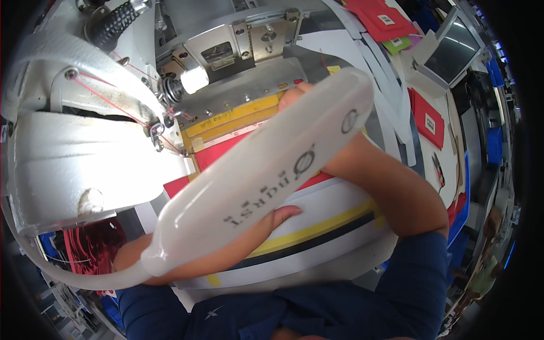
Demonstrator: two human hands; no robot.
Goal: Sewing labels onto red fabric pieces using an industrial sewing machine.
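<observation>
A white sewing machine point(102, 164) with red thread stands at the left. By its needle area lies a yellow-edged sewing template point(238, 116) with red material point(218, 150) in it. My right hand point(291, 96) reaches the template's far right end; a few bent fingers show there, the rest is hidden. My left hand point(283, 215) lies near the template's front side, thumb stretched out over the white surface, its other fingers hidden. A long whitish translucent cover point(266, 175) crosses the view in front of both hands.
A metal clamp assembly point(226, 51) sits behind the template. To the right lie red pieces with white labels point(428, 122), red-handled snips point(438, 170) and a grey-framed screen point(453, 48). Glossy dark-red material point(93, 249) hangs below the machine. Yellow and black tape point(317, 232) lines the front.
</observation>
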